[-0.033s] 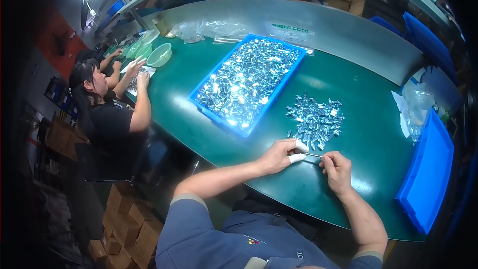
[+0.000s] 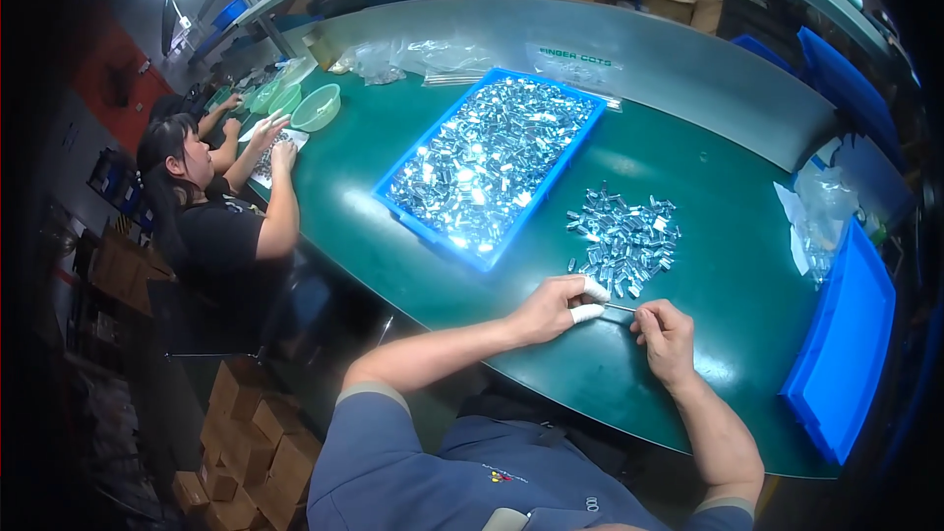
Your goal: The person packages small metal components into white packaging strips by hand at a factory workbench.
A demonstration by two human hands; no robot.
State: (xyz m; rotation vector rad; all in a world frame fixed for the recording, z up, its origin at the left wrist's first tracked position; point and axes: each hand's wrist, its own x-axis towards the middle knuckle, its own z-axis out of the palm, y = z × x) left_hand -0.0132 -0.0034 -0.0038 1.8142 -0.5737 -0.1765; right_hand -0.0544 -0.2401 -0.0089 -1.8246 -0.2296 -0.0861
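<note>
My left hand (image 2: 556, 308), with white finger cots on thumb and forefinger, pinches one end of a thin metal pin (image 2: 619, 308). My right hand (image 2: 666, 332) pinches the other end, just above the green table (image 2: 718, 167). Both hands are at the near edge of a loose pile of small shiny metal parts (image 2: 624, 234). Behind and left of the pile lies a long blue tray (image 2: 423, 228) filled with several more such parts.
A shallow blue tray (image 2: 841, 344) lies at the right, with clear plastic bags (image 2: 821, 206) beside it. A seated co-worker (image 2: 211, 226) handles parts at the table's left end near green bowls (image 2: 317, 106). Cardboard boxes (image 2: 246, 433) stand on the floor below.
</note>
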